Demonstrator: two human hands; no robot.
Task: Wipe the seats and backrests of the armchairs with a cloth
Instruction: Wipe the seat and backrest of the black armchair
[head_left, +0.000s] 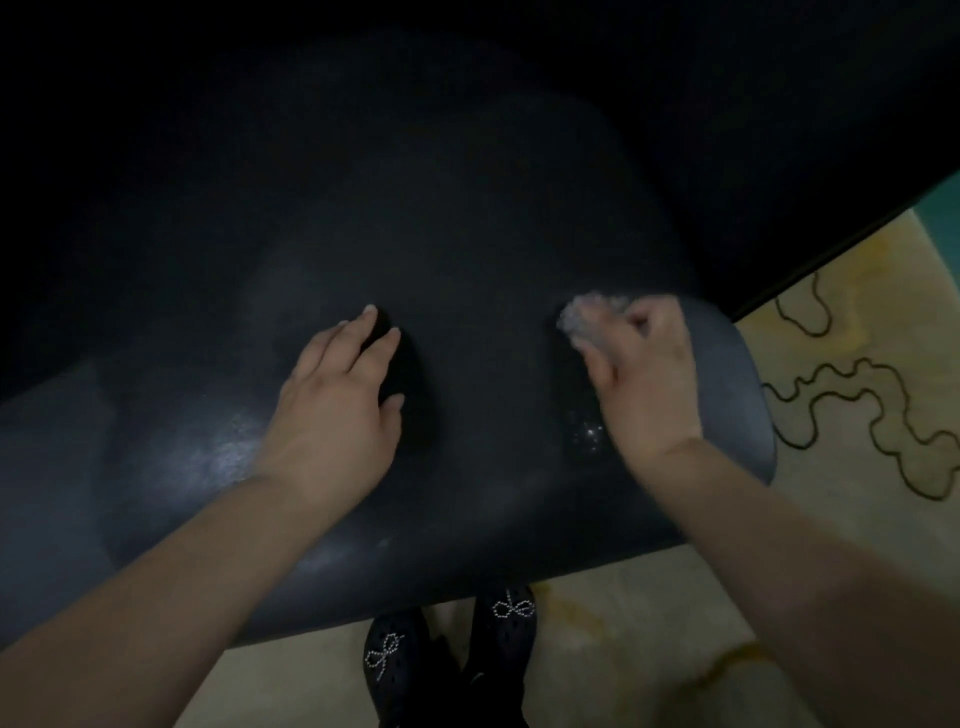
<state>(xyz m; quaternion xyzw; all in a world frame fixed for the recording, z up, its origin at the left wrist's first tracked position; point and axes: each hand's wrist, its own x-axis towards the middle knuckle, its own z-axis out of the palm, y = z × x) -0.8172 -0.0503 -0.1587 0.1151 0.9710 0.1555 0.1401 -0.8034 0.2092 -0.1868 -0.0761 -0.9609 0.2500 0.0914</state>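
Pale crumpled wiping cloth sits bunched under the curled fingers of the right hand near the dark leather armchair seat's right edge, left hand spread flat alongside, unwiped seat stretching leftward.

I count one dark armchair seat in front of me, one pale cloth, and two hands of mine: my left hand and my right hand. Below are two black shoes and one patterned carpet.
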